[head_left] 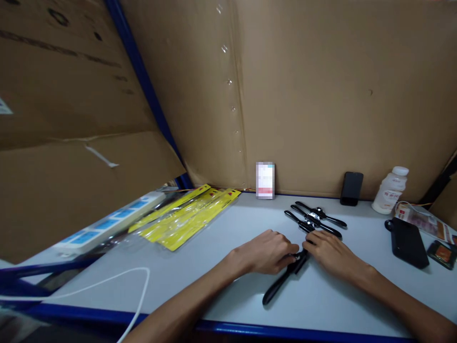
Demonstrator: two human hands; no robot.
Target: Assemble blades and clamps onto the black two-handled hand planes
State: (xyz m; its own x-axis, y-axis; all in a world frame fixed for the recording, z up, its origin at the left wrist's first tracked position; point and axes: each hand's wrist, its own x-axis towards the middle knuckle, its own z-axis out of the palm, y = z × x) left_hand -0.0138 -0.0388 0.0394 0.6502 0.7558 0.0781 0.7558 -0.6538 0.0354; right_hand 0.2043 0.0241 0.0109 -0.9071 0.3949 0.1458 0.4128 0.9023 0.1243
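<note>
A black spokeshave [275, 288] lies slantwise on the table, one long handle pointing toward me. My left hand [273, 252] is closed, with thumb and fingers pinching around the middle of this spokeshave at its metal fittings. From the other side, my right hand [326, 248] has its fingers curled over the far part of the same tool, hiding that end. Just beyond my right hand rest other black spokeshaves [333, 220] side by side with shiny metal parts in their middles. The closest of them is partly covered by my right fingers.
Yellow cards in clear packaging [189, 226] lie on the left, beside a white power strip [117, 221]. Two phones [265, 181] [352, 189] lean against the cardboard wall [321, 95]. A white bottle [390, 191] and a black case [409, 243] stand right. A white cable [107, 275] crosses front left.
</note>
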